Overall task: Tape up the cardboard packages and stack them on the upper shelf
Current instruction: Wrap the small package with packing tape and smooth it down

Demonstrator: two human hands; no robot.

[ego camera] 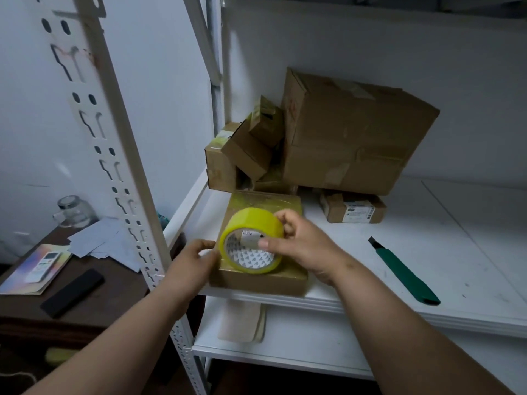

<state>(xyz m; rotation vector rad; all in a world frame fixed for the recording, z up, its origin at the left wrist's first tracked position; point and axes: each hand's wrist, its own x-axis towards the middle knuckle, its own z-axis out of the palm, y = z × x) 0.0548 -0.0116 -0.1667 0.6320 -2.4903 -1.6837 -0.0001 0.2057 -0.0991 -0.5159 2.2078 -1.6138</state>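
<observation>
A flat cardboard package [265, 282] lies at the front left edge of the white shelf [370, 280], with yellowish tape across its top. A roll of yellow tape [253, 223] stands on edge above it. My right hand [302, 243] grips the roll, thumb in the core and fingers over the rim. My left hand [196, 259] touches the package's left side beside the roll, fingers bent against it.
A large cardboard box [356, 138] and several small boxes [245, 149] sit at the back, with a labelled flat parcel [355, 209] under the large one. A green utility knife [402, 270] lies to the right. The slotted shelf post [114, 155] stands left, a dark side table [85, 295] beyond.
</observation>
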